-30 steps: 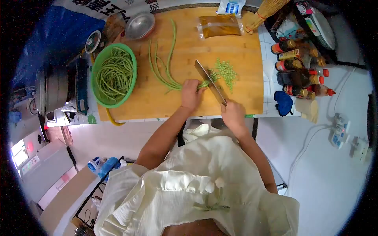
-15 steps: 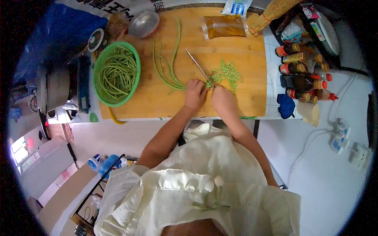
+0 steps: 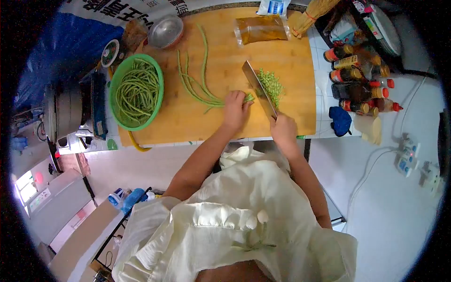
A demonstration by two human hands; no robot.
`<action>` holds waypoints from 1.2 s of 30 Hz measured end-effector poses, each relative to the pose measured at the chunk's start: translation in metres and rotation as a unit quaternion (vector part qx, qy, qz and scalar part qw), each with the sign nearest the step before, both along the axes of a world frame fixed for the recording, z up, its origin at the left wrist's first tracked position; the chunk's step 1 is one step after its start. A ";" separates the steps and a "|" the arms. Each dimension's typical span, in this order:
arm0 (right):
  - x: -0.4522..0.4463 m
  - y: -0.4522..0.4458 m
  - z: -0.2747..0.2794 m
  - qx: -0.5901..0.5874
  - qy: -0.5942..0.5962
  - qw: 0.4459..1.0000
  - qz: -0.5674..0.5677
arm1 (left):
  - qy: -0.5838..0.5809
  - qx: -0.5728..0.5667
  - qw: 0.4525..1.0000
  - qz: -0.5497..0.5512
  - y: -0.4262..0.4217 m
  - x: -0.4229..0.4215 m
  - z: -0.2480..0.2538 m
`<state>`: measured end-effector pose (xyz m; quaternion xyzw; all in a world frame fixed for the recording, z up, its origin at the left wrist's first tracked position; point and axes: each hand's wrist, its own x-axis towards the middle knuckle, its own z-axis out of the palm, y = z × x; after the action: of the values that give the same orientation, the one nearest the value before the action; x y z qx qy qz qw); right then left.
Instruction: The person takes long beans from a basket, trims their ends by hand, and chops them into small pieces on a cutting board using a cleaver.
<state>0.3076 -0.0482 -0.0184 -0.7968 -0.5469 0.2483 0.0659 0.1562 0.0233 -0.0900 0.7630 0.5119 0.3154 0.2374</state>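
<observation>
My left hand [image 3: 236, 109] is closed over a bundle of long green beans [image 3: 205, 98], pressing it to the wooden cutting board [image 3: 211, 127]. The cut ends poke out just right of my fingers, and the long tails curve away to the upper left. In my right hand [image 3: 283, 129] is the handle of a cleaver [image 3: 260, 88], its broad blade slanting to the upper left. The blade stands apart from the bundle, against a pile of chopped bean pieces [image 3: 271, 86]. Whether its edge touches the board I cannot tell.
At the board's left sits a green basket [image 3: 161, 94] of whole long beans. A metal bowl [image 3: 166, 32], a bag of brown liquid [image 3: 261, 30] and a straw brush [image 3: 310, 21] lie along the back. Sauce bottles [image 3: 347, 75] and a blue cloth-like item [image 3: 340, 121] are at right.
My right hand and the cleaver have moved right, away from the bundle's end, and the blade now shows its broad side. The chopped pieces are bunched closer together. My left hand still holds the beans.
</observation>
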 end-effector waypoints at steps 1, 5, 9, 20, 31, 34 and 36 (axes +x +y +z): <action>-0.002 0.004 0.012 -0.021 0.017 1.000 0.001 | -0.001 0.000 1.000 -0.001 -0.001 0.000 -0.002; -0.004 -0.001 0.015 -0.017 0.028 0.999 0.029 | -0.022 -0.007 1.000 -0.004 -0.001 -0.003 -0.004; -0.006 -0.001 0.011 -0.037 0.047 0.998 0.032 | -0.038 -0.009 0.999 -0.018 0.001 -0.006 -0.008; -0.013 0.000 0.016 -0.059 0.051 0.996 0.051 | -0.005 0.046 0.998 -0.033 -0.009 -0.036 -0.007; -0.040 0.053 0.014 -0.083 0.064 0.995 -0.002 | 0.002 0.054 0.999 -0.005 -0.004 -0.033 -0.001; -0.041 0.052 0.014 -0.075 0.058 0.995 -0.003 | -0.012 0.070 0.997 -0.010 -0.003 -0.030 0.001; -0.038 0.043 0.011 -0.092 0.046 0.995 -0.001 | 0.007 0.070 0.998 0.006 -0.008 -0.029 0.000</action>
<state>0.2700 -0.0056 -0.0076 -0.7878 -0.5175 0.3335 0.0176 0.1276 0.0153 -0.0896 0.7765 0.4951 0.3469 0.1779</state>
